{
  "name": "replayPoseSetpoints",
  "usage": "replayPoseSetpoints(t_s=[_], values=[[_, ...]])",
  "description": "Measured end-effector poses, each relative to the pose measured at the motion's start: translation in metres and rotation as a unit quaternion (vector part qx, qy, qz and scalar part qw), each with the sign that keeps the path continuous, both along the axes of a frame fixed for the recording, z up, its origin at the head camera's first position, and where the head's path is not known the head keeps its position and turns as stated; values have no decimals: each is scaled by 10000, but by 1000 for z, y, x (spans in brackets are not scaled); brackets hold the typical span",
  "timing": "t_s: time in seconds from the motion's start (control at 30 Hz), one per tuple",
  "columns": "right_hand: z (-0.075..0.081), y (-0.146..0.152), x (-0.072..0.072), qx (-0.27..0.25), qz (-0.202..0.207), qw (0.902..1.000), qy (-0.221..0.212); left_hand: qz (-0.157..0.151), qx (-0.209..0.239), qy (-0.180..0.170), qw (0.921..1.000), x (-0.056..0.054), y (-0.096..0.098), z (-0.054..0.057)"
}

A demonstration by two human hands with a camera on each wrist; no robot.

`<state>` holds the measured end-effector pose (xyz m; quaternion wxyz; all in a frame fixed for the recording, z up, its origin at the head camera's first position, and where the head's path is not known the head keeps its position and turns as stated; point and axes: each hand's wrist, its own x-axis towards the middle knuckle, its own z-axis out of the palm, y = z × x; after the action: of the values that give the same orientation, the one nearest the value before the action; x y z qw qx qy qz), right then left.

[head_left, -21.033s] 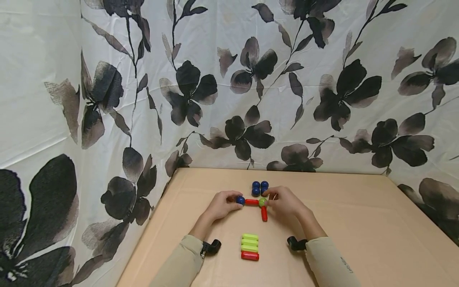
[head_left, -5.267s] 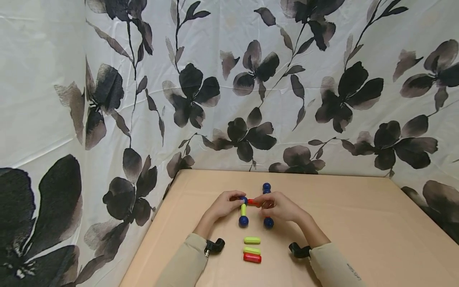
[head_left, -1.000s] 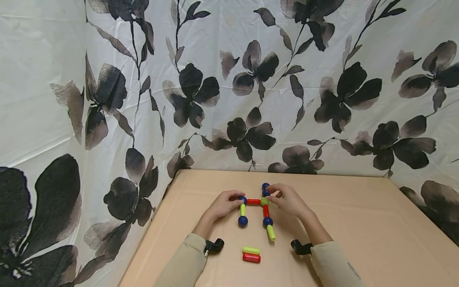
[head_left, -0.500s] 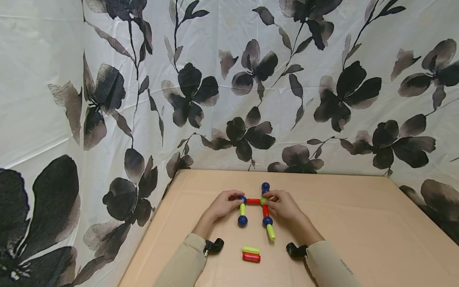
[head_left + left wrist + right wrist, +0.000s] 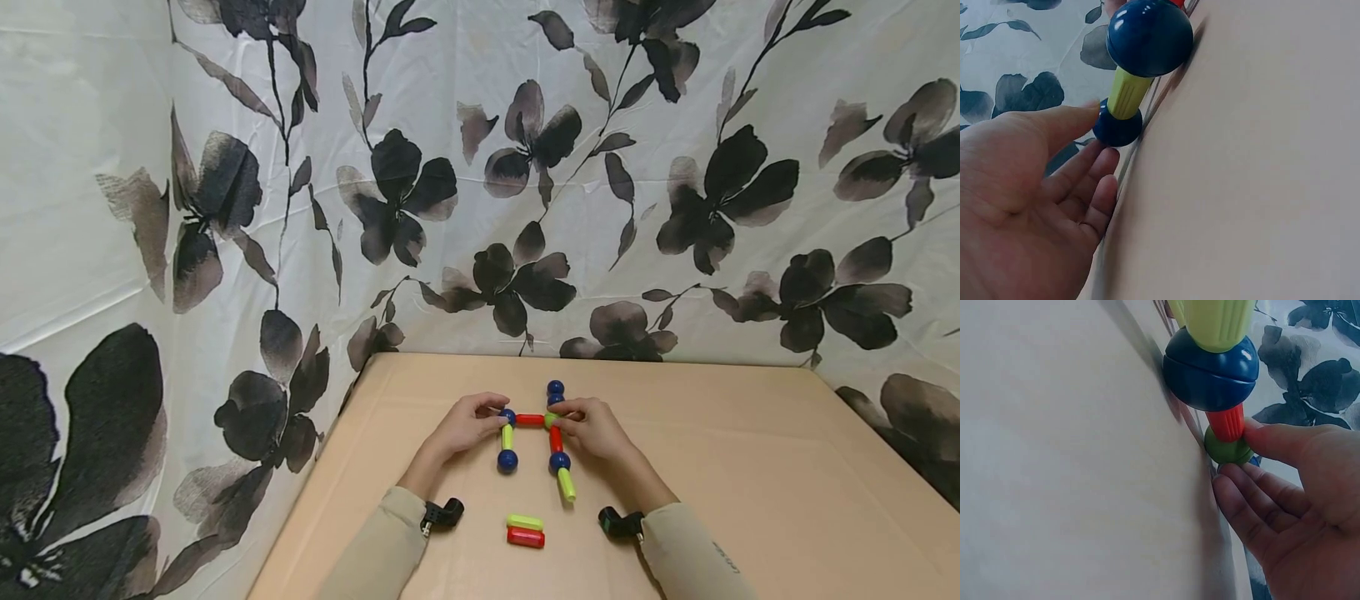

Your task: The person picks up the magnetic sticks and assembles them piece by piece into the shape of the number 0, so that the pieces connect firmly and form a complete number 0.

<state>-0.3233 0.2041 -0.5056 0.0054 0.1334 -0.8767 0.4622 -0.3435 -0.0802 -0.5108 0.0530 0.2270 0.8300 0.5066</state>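
My left hand (image 5: 468,423) pinches a blue ball (image 5: 1117,125) between thumb and fingers. From that ball a yellow-green rod (image 5: 507,437) runs toward me to another blue ball (image 5: 507,462). A red rod (image 5: 530,420) links the pinched blue ball to a green ball (image 5: 1227,445), which my right hand (image 5: 596,427) pinches. A second red rod (image 5: 556,439) leads from the green ball to a blue ball (image 5: 1211,372). Another yellow-green rod (image 5: 566,485) sticks out from that blue ball, its near end free. My fingers partly cover both pinched balls.
Two spare blue balls (image 5: 555,388) sit just behind the green ball, one partly covered. A loose yellow-green rod (image 5: 525,522) and a loose red rod (image 5: 526,537) lie side by side nearer me on the tan table (image 5: 712,483). A flowered cloth (image 5: 450,125) hangs behind.
Since 5.3 seconds ago, a yellow-green rod has joined the right-hand blue ball. During the last second my right hand has come down onto the green ball; my left hand stays nearly still.
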Motion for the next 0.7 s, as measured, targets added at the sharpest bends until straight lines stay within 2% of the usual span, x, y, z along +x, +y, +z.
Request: replayPoseSetpoints(t_s=[0.2, 0.47, 0.6, 0.7], values=[[2, 1, -1, -26, 33, 10000, -16, 67, 131, -116, 9998, 4, -4, 11], [3, 2, -2, -5, 33, 9999, -123, -97, 91, 73, 9999, 9, -5, 24], [3, 3, -3, 38, 21, 9999, -123, -271, 38, 43, 9996, 11, -5, 32], [2, 3, -3, 63, 12, 9999, -113, -609, -121, -41, 9981, 12, -5, 39]])
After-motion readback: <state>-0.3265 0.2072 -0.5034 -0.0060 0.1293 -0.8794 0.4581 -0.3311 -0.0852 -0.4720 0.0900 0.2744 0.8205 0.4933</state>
